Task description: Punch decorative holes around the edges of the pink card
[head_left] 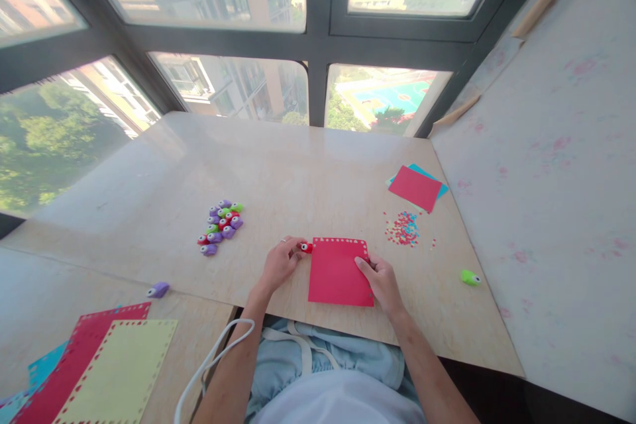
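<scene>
A red sheet of paper (340, 275) lies in front of me at the table's near edge, with a row of small punched holes along its top and some down its right side. My left hand (284, 262) is closed on a small red craft punch (307, 248), which sits at the sheet's upper left edge. Whether the paper is inside the punch's slot I cannot tell. On the right, my right hand (381, 278) grips the sheet's right edge, thumb on top and fingers beneath.
Several purple, green and red craft punches (221, 225) cluster left. A purple punch (158, 289) and hole-edged sheets (119, 364) lie nearer left. Rightward are paper bits (403, 229), stacked coloured sheets (415, 188) and a green punch (470, 277). A white cable (209, 361) runs by my left forearm.
</scene>
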The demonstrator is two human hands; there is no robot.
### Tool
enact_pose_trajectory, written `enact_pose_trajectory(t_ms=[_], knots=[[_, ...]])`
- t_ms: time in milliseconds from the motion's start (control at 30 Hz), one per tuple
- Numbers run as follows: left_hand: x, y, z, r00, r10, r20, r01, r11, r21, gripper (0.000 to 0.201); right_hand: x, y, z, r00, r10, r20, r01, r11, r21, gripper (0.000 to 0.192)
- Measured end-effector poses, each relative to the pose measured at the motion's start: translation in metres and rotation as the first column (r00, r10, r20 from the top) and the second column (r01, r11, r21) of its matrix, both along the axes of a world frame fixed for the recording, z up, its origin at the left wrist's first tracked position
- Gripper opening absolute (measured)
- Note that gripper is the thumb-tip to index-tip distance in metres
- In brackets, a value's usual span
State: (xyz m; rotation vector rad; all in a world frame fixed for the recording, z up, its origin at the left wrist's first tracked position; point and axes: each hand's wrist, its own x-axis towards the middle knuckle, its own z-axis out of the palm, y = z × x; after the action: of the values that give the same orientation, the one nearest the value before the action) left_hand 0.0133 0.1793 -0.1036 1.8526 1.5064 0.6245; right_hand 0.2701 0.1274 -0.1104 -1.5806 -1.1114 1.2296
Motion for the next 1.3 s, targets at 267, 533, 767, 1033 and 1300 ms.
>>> enact_pose_trajectory(t_ms=[267, 533, 767, 1033, 1300], knots=[[0.000, 0.000, -0.005, 1.000, -0.002, 0.008, 0.002, 1.000, 0.000, 0.026, -0.001, 0.001, 0.002, 0.999, 0.013, -0.038, -0.014, 1.000, -0.019, 0.040], [0.000, -0.001, -0.005, 1.000, 0.008, 0.013, -0.009, 1.000, 0.005, 0.025, -0.001, 0.003, 0.004, 1.000, 0.016, -0.021, -0.016, 1.000, -0.015, 0.040], [0.001, -0.001, -0.004, 0.999, 0.016, 0.034, -0.016, 1.000, 0.006, 0.024, -0.002, 0.003, 0.006, 1.000, 0.006, -0.030, -0.007, 0.999, -0.036, 0.039], [0.001, -0.002, -0.003, 0.999, 0.012, 0.032, -0.012, 1.000, 0.006, 0.024, -0.003, 0.005, 0.009, 0.996, 0.015, -0.090, -0.022, 0.997, -0.078, 0.044], [0.001, -0.002, -0.004, 0.999, 0.016, 0.041, -0.016, 1.000, 0.009, 0.025, -0.002, 0.012, 0.002, 0.995, 0.065, -0.071, -0.071, 0.994, -0.080, 0.047]])
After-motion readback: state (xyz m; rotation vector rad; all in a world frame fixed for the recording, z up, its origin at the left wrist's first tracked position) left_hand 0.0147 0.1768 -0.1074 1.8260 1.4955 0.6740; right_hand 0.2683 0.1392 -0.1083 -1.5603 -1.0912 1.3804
